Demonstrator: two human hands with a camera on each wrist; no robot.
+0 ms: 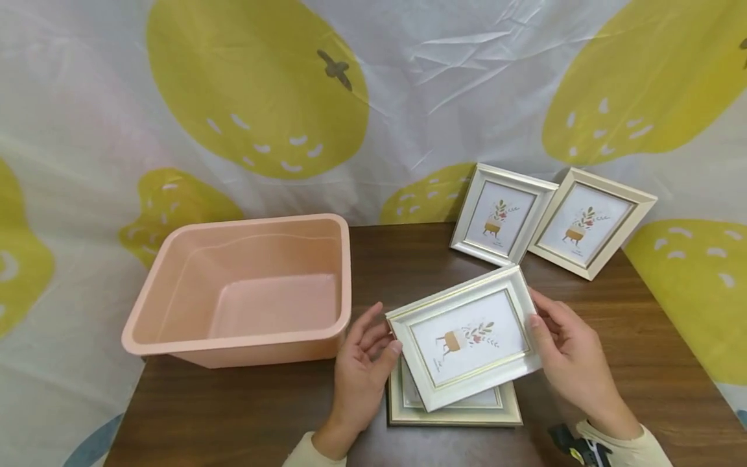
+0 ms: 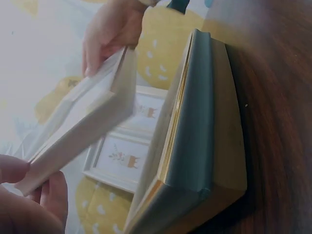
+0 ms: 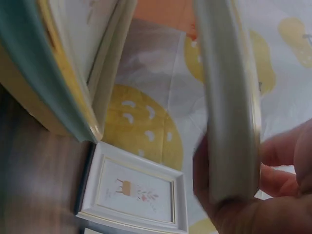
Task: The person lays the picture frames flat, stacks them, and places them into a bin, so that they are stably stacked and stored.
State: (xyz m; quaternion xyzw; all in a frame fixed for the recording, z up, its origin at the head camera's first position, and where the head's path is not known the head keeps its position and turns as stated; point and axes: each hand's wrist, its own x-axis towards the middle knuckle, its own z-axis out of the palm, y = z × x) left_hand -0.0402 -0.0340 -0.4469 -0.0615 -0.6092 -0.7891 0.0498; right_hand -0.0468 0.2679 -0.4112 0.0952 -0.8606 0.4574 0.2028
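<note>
A white picture frame [image 1: 467, 337] with gold trim and a plant print is held tilted over a stack of frames [image 1: 455, 418]. My left hand [image 1: 363, 373] grips its left edge, thumb on the front and fingers behind. At the opposite edge, my right hand [image 1: 574, 357] pinches it between thumb and fingers. Both wrist views show the held frame [image 2: 85, 129] raised above the stack. Seen from the side in the left wrist view, the stack has a blue-green edged frame [image 2: 192, 117] on top of a tan one [image 2: 229, 126]. The held frame hides much of the stack from the head view.
Two more picture frames, one silvery [image 1: 463, 233] and one cream [image 1: 642, 206], lean against the fruit-print cloth [image 1: 408, 130] at the back right. An empty pink plastic bin [image 1: 236, 344] stands to the left on the dark wooden table [image 1: 251, 415].
</note>
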